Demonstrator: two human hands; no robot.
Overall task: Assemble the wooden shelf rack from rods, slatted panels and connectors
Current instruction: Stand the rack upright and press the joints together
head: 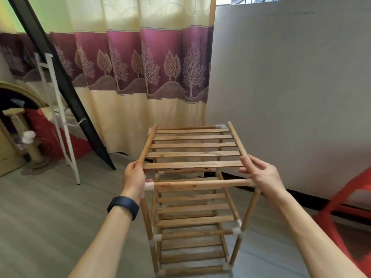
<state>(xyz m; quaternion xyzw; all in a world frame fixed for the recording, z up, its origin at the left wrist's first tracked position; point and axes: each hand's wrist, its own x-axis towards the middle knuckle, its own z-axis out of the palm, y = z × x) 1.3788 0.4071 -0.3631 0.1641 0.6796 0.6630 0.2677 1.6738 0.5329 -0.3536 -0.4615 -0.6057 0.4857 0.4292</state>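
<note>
I see left hand (134, 177) gripping left rod (148, 143), right hand (259, 173) pinching right rod (237, 139); ends hover above connectors (149, 186).

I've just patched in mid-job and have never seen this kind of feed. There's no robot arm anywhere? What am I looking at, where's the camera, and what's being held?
No machine here: a person works with two bare hands, and the single picture comes from a wide-angle camera on their head, looking forward and down. The wooden rack stands on the floor, partly built, its rods joined by white connectors, with slatted shelves already fitted lower down. Over its top the person holds a slatted panel. The left hand, wearing a dark wristband, grips the panel's left side rod; the right hand holds the right corner between fingers and thumb. Whether the panel's far end is seated yet, I cannot tell.
</note>
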